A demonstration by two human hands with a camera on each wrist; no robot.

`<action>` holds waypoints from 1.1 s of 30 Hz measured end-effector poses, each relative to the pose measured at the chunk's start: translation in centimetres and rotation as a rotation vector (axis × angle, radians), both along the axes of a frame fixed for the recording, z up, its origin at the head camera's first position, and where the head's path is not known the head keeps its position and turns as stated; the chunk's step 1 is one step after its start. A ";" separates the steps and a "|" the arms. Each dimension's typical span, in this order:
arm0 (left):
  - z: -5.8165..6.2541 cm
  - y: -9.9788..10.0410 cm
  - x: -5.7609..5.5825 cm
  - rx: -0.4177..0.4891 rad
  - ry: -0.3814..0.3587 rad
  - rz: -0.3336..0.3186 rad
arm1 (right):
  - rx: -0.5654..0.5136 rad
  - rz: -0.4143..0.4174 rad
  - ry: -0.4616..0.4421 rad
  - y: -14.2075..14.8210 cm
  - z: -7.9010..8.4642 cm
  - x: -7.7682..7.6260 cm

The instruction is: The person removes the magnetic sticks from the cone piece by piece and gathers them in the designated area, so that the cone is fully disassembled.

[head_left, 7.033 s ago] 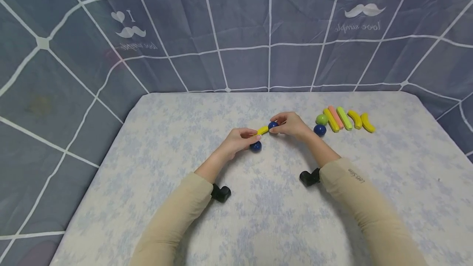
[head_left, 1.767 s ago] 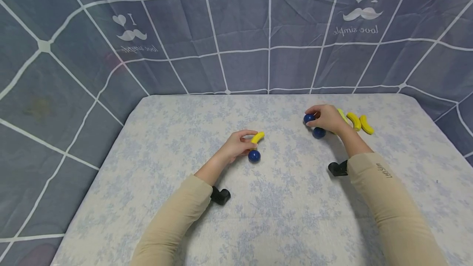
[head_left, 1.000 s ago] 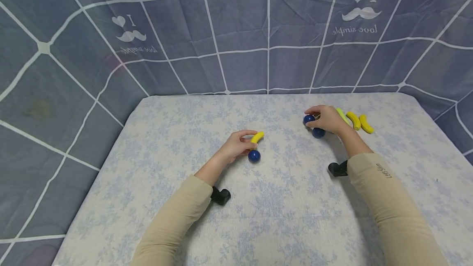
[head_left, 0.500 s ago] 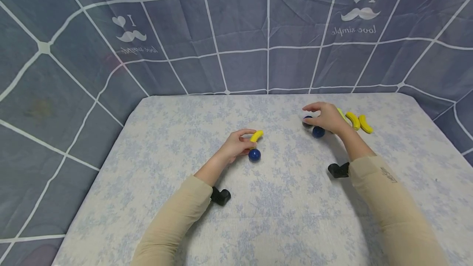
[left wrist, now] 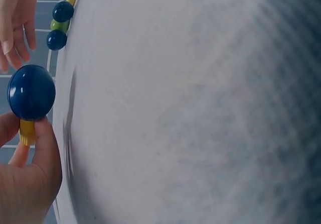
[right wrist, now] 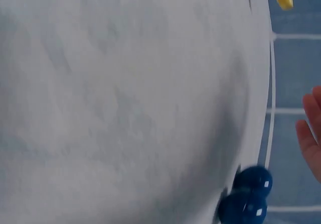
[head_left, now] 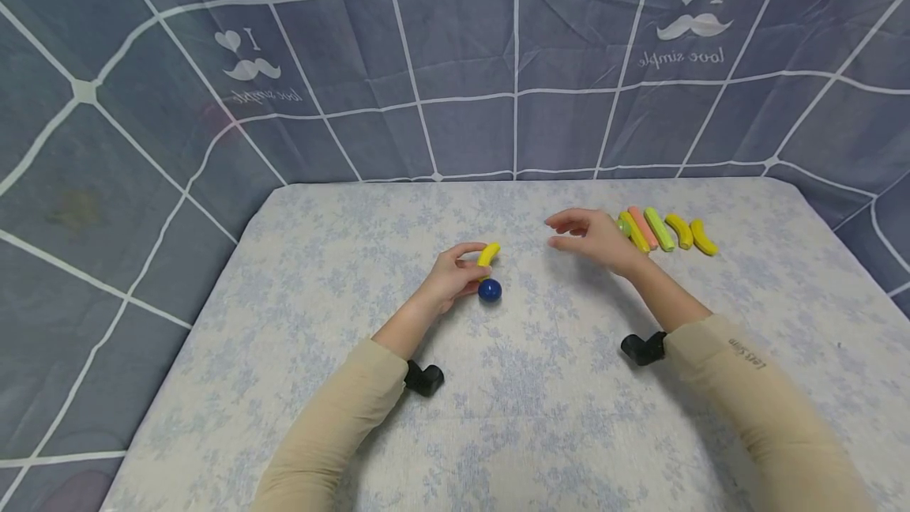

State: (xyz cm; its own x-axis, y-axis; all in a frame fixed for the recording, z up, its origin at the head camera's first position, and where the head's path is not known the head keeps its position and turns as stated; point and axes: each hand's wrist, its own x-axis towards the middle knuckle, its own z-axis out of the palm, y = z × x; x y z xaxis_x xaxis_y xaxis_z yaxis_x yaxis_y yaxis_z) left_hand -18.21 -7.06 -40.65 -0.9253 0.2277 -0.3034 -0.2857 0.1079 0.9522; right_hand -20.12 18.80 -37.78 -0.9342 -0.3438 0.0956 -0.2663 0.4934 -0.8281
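Observation:
My left hand [head_left: 451,273] pinches a small yellow toy banana [head_left: 489,254] between thumb and fingers. A shiny dark-blue ball [head_left: 489,291] sits at the banana's near end; in the left wrist view this blue ball [left wrist: 31,92] touches the banana's end. To the right, my right hand [head_left: 593,237] is in the air, fingers loosely apart, holding nothing. Two more blue balls are hidden behind it in the head view. In the right wrist view those blue balls [right wrist: 243,208] stand close together on the table, below my fingers.
At the back right lie a green ball [head_left: 622,226], a yellow stick [head_left: 633,232], an orange stick [head_left: 643,228], a light-green stick [head_left: 659,229] and two toy bananas [head_left: 679,231]. The table [head_left: 455,433] has a pale floral cloth; a blue-grey curtain [head_left: 455,62] hangs behind.
My right hand has carried the blue ball from the banana's far end to the right, let it go by another blue ball, and come back leftward. My left hand keeps hold of the banana.

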 end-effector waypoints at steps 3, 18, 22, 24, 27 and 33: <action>0.1 0.1 0.0 0.015 -0.002 0.024 | -0.070 0.017 -0.076 -1.4 -0.1 0.6; 0.9 1.0 0.8 0.143 -0.014 0.175 | -0.244 0.005 -0.279 -6.8 -1.2 3.6; 1.1 1.1 1.2 0.178 -0.027 0.184 | -0.282 0.001 -0.300 -7.2 -1.2 3.8; 1.2 1.2 1.3 0.181 -0.031 0.183 | -0.309 0.000 -0.312 -7.3 -1.2 3.8; 1.4 1.3 1.5 0.171 -0.034 0.171 | -0.360 -0.021 -0.341 -7.4 -1.1 3.6; 1.6 1.5 1.7 0.165 -0.038 0.141 | -0.528 -0.106 -0.473 -7.7 -0.6 3.1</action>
